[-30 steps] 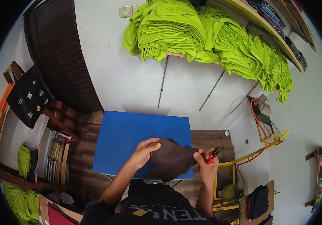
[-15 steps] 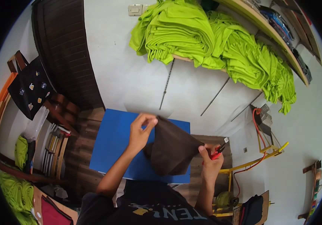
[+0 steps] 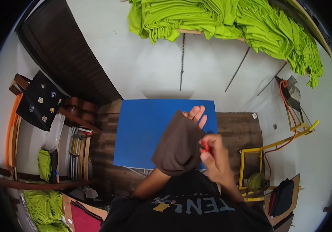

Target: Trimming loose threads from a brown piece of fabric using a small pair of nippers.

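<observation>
A dark brown piece of cloth [image 3: 177, 143] covers my left wrist and most of that hand. The fingertips of my left hand [image 3: 197, 115] come out past its upper edge, stretched out and slightly apart. Whether the arm passes through the cloth or only behind it, I cannot tell. My right hand [image 3: 218, 160] is closed around small red-handled snips [image 3: 204, 146], close against the cloth's right edge; their blades are mostly hidden. Both hands are above a blue tabletop [image 3: 142, 127].
Lime-green folded fabric [image 3: 189, 19] is heaped on a wall shelf at the far side. A yellow metal frame [image 3: 251, 150] with a red hose stands at right. At left are a black bag [image 3: 40, 102], a rack [image 3: 79, 154] and more green fabric [image 3: 44, 205].
The cloth, stretched between both hands before, now lies over my left wrist. My left hand went from pinching its corner to extended fingers. The right hand moved inward with the snips. The view shifted.
</observation>
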The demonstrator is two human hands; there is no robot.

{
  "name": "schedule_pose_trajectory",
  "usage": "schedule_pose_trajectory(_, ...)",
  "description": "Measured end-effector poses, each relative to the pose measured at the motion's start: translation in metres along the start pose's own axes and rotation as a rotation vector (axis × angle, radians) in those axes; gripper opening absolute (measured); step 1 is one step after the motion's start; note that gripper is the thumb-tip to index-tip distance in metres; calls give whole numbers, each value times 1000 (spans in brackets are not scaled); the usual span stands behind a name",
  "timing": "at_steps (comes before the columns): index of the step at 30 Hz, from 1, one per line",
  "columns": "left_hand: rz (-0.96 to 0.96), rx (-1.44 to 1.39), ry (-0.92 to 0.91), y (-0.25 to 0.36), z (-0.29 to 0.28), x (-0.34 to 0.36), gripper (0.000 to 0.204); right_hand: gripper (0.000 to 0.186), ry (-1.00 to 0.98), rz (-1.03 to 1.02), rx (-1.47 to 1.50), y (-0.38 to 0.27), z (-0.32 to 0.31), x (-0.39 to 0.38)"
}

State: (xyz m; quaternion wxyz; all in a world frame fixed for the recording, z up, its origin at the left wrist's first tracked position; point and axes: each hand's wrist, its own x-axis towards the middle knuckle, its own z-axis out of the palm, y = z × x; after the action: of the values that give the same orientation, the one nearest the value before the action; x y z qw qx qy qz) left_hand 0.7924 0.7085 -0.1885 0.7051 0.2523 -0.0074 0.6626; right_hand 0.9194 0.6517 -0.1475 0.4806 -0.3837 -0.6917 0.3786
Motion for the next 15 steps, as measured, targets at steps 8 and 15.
schedule_pose_trajectory(8,-343,181,400,-14,37,-12,6,33,218,-93,-288,17,-12,-9)
schedule_pose_trajectory(15,-360,289,373,-16,27,-43,8,33,313,-114,-343,19,11,-37)
